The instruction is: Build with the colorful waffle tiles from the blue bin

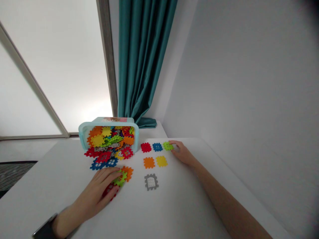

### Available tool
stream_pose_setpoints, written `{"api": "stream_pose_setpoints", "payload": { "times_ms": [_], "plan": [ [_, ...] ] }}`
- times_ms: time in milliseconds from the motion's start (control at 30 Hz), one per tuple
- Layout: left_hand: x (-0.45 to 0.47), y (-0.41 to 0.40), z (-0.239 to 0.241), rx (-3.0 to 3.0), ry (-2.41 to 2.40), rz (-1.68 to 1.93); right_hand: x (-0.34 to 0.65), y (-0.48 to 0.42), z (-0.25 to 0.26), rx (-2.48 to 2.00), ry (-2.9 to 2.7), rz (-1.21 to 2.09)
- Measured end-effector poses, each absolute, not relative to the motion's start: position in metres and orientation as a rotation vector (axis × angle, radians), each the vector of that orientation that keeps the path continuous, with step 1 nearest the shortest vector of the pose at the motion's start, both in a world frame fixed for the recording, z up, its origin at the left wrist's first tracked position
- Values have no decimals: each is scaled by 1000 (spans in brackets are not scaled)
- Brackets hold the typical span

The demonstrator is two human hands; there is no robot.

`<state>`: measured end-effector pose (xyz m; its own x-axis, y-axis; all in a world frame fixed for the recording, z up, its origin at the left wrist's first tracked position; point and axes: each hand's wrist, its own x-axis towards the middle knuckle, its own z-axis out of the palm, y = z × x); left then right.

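Tiles under both hands

Left hand (106, 186): thumb and fingers apart over green tile (122, 180), near side of tub (109, 123); right hand (183, 153): fingertips at lime tile (166, 146), far row's right end, cannot tell if clamped

The white table (179, 205) carries a pale blue tub (136, 136) on its side, loose pieces (104, 156) heaped before its mouth; to the right lie a red piece (146, 147), blue piece (157, 147), green piece (167, 146), orange piece (149, 162), yellow piece (161, 161) and gray piece (151, 182)
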<state>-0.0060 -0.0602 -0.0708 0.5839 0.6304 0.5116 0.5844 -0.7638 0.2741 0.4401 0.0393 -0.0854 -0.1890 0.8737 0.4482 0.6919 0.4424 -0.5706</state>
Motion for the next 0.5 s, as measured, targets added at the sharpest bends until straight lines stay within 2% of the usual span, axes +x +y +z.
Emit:
{"api": "stream_pose_setpoints", "payload": {
  "times_ms": [500],
  "plan": [
    [0,-63,-69,2664,1145,972,454,58,-86,-1348,-2037,452]
  ]
}}
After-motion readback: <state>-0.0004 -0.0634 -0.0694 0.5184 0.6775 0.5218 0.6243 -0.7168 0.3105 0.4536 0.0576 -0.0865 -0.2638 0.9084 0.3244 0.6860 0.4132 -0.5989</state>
